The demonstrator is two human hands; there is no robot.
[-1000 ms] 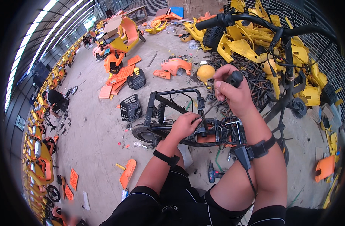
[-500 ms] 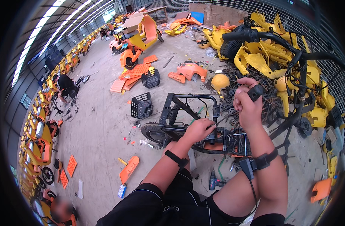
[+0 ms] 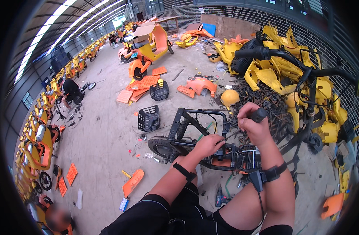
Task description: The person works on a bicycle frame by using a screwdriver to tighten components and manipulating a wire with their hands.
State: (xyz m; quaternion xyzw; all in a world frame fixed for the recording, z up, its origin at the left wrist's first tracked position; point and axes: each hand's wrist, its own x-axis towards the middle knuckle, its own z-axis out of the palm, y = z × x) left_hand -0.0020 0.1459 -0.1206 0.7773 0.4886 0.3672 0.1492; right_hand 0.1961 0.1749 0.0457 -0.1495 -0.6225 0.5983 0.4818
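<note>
In my right hand [image 3: 254, 126] is a screwdriver [image 3: 259, 114], my fingers wrapped round its thick black handle. Its thin shaft slants down and left toward my left hand [image 3: 208, 145]. That hand rests over a stripped black scooter frame [image 3: 174, 123], fingers bent and pinched together near the shaft's tip. What they pinch is too small or hidden to make out. The frame lies across in front of my knees, its rear wheel [image 3: 160, 147] at the left and its bare handlebar [image 3: 293, 56] rising at the right. A cordless drill [image 3: 220, 198] sits on the floor by my leg.
Yellow body panels [image 3: 271, 78] are heaped at the right beside dark metal parts [image 3: 261, 96]. Black baskets [image 3: 149, 118] and orange panels [image 3: 138, 88] lie ahead. Scooters [image 3: 42, 145] line the left side. Another person [image 3: 71, 91] sits at the far left.
My right hand and the screwdriver handle have come down and slightly nearer to the frame. My left hand stays at the same spot on the frame. The whole view has shifted slightly.
</note>
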